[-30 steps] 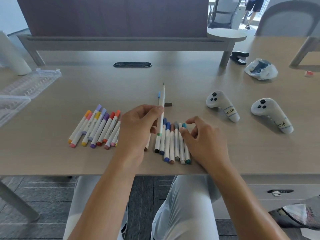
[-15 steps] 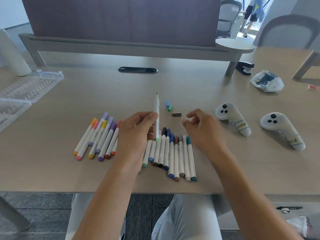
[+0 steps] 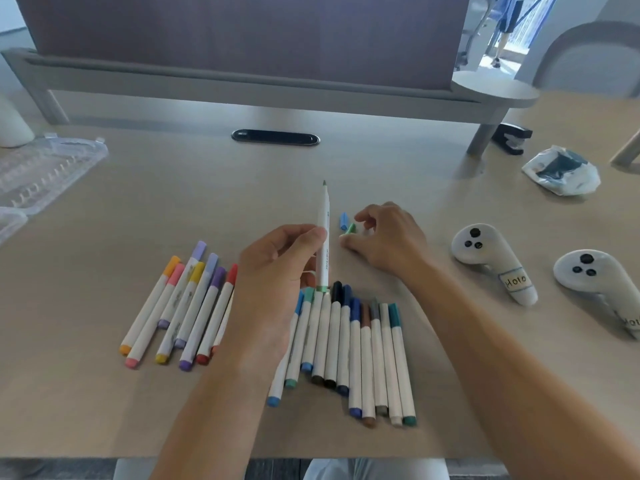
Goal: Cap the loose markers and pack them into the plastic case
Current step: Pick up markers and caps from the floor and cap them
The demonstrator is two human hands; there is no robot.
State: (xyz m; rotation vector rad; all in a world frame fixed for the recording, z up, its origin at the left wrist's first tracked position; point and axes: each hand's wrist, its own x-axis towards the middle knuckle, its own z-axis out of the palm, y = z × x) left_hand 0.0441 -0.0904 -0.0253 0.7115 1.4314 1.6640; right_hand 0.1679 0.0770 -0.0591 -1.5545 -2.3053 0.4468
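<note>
- Left hand [image 3: 277,271]: grasps an uncapped marker [image 3: 324,237] between thumb and fingers, tip pointing to the far side, green end band near the palm.
- Right hand [image 3: 384,237]: fingers curled down at a green cap [image 3: 350,229] on the desk [image 3: 450,393]; fingertips touch or pinch it, which of the two cannot be told. A blue cap [image 3: 343,220] lies just beside the green one, on its far-left side.
- Near centre: a row of capped markers [image 3: 363,355] in blues, greens, brown, grey and black lies side by side; the left forearm covers the left part of this row.
- Near left: a second group of capped markers [image 3: 187,306] in orange, pink, yellow, purple and red, partly overlapping one another; its right edge is hidden behind the left hand.
- Plastic case [image 3: 45,168]: clear, lies open at the far left edge of the desk, well apart from both marker groups; ribbed slots show inside, no markers seen in it.
- Right side: two white controllers [image 3: 491,258] with handwritten labels, near the right forearm.
- Far right: a crumpled plastic bag [image 3: 561,171] with something dark inside, and a black stapler-like item [image 3: 512,138] beside a divider leg.
- Far centre: a black oval cable slot [image 3: 275,137] in the desk, before a dark partition [image 3: 242,36].
</note>
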